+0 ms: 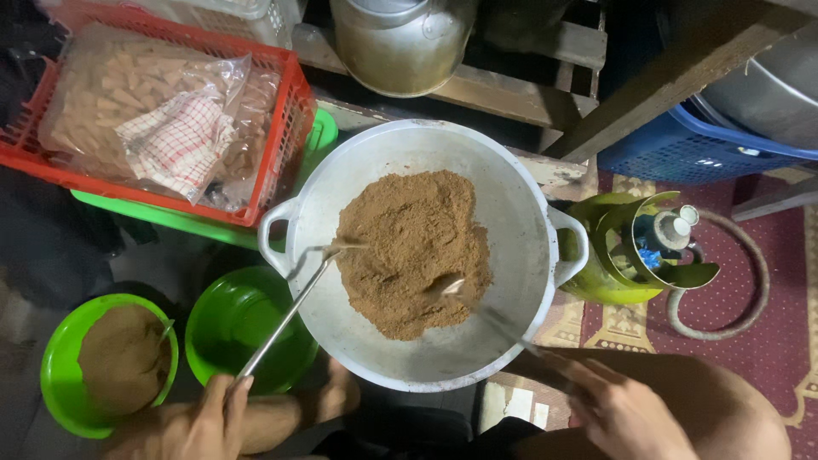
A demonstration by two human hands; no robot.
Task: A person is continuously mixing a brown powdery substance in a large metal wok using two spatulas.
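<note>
A wide pale metal wok (520,221) with two loop handles is seen from above at the centre of the frame, set low so that both arms can reach over its rim. A mound of brown powder (413,251) is heaped in the middle of it, kept clear of the sloping wall. At ten o'clock a red plastic crate (285,128) is filled with a clear bag of pale pieces (102,85) and a checked cloth (179,140), parked within arm's reach. At three o'clock a green gas cylinder (596,285) is stood just beside the wok's handle. At eight o'clock a green bowl (60,375) of darker powder is placed, and beside it, touching the wok's rim, an empty green bowl (234,328).

A long metal spatula (294,311) is gripped by the left hand (204,422), fingers curled shut round its handle, its blade laid at the mound's nine o'clock edge. A second utensil (456,290), blurred, is clasped by the right hand (618,409), its tip dug into the mound at five o'clock.
</note>
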